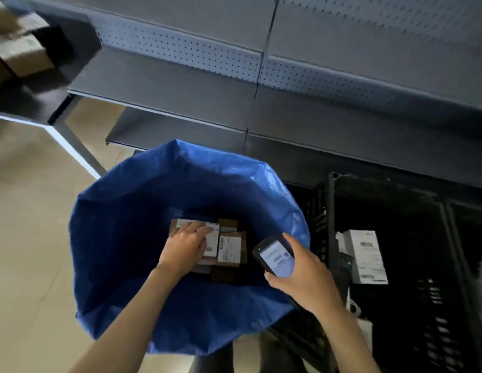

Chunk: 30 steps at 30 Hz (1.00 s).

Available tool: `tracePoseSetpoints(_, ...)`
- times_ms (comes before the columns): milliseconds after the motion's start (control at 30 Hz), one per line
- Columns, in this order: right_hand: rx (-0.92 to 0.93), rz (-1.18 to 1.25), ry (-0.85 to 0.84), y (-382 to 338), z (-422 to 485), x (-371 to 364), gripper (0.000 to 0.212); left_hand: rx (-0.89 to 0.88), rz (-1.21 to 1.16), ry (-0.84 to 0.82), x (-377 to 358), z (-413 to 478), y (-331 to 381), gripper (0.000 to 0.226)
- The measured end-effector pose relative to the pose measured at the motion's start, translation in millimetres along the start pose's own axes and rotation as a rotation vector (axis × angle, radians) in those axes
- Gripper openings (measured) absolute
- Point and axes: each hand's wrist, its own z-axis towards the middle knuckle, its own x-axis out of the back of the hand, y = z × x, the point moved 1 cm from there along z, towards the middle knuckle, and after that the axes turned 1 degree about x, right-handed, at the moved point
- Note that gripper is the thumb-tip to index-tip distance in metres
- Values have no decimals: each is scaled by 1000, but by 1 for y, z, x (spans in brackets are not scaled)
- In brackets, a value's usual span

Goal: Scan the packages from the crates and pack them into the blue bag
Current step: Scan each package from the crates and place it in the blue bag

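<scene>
Cardboard package [192, 232] flat in blue bag [121, 238], left hand [184, 246] on it.

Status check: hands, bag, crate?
Left hand down in blue bag, on a labelled package. Right hand holds scanner over bag rim. White package waits in black crate. Nothing blocking.
</scene>
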Motion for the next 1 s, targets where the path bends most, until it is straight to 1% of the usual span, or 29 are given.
tracePoseSetpoints(100, -43, -4, 26, 11, -19, 16, 107, -117, -29, 50, 21, 4, 38, 33)
tracePoseSetpoints(233, -99, 51, 94, 39, -41, 37, 103, -253, -48, 101, 37, 14, 98, 30)
tracePoseSetpoints(300, -141, 112, 133, 58, -50, 48, 102, -312, -55, 106, 41, 19, 128, 35)
tracePoseSetpoints(400, -187, 179, 195, 93, -62, 63, 95, -389, -38, 109, 41, 29, 172, 36)
tracePoseSetpoints(633, -260, 222, 289, 184, -90, 109, 78, -538, -6, 68, 31, 60, 264, 29)
tracePoseSetpoints(733, -293, 219, 292, 220, -99, 130, 77, -549, -20, 15, 21, 63, 307, 30)
tracePoseSetpoints(867, -318, 237, 300, 267, -106, 157, 86, -506, -5, -84, -9, 64, 362, 30)
tracePoseSetpoints(1000, -298, 299, 304, 310, -109, 176, 89, -403, -21, -209, -50, 66, 405, 33)
